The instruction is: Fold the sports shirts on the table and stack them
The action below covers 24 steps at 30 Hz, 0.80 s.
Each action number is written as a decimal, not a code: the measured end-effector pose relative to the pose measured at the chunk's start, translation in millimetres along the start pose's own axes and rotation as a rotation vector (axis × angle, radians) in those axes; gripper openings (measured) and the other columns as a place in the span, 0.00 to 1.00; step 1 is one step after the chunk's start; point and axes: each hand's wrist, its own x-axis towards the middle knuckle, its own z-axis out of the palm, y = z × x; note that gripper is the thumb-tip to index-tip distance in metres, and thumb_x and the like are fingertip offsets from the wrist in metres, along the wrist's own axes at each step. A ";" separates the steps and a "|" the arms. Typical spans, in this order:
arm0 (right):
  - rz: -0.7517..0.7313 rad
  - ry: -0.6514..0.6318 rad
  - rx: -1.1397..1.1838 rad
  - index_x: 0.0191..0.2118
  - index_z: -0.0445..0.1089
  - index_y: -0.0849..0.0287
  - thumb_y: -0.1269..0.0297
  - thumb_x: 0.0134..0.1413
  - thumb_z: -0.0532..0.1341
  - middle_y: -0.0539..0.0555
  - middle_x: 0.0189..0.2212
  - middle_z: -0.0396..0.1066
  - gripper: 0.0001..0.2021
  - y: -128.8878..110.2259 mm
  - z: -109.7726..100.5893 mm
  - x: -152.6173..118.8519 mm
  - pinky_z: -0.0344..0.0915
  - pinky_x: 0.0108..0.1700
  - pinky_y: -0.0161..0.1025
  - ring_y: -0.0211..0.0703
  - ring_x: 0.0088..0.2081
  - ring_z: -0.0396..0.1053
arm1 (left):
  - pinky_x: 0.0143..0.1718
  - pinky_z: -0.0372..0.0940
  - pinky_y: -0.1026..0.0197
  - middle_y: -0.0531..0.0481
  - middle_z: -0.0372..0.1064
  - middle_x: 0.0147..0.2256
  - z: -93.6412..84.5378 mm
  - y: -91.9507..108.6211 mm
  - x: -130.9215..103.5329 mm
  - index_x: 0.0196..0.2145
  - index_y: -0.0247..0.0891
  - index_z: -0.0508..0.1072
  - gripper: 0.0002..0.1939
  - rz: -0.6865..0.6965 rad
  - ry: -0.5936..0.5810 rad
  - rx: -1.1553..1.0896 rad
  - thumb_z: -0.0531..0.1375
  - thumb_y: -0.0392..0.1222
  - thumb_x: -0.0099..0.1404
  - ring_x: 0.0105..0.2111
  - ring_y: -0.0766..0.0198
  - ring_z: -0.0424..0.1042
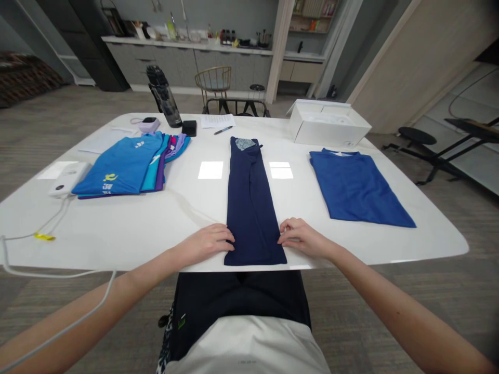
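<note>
A pair of navy trousers (251,208), folded lengthwise into a long strip, lies flat on the white table. Its waist end, with a grey patterned lining, points away from me, and the hem end lies by the near edge. My left hand (206,243) rests palm down at the left edge near the hem, fingers stretched onto the cloth and thumb hidden. At the opposite edge, my right hand (302,237) has its fingers curled, with thumb and fingertips closed on the fabric border.
Left on the table (195,208) are stacked folded shirts (117,166), a white charger box (70,179) with cables and a dark bottle (166,98). A folded blue shirt (358,187) lies right, before a white box (329,124). A pen (223,130) and paper lie behind.
</note>
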 end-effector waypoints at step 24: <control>0.780 0.474 0.325 0.23 0.68 0.58 0.43 0.50 0.68 0.51 0.18 0.66 0.22 129.5 -61.4 238.2 0.52 0.23 0.35 0.37 0.21 0.60 | 0.33 0.66 0.59 0.47 0.76 0.27 -47.8 -201.8 147.7 0.27 0.36 0.75 0.13 -1.154 0.801 -0.952 0.72 0.42 0.46 0.30 0.59 0.74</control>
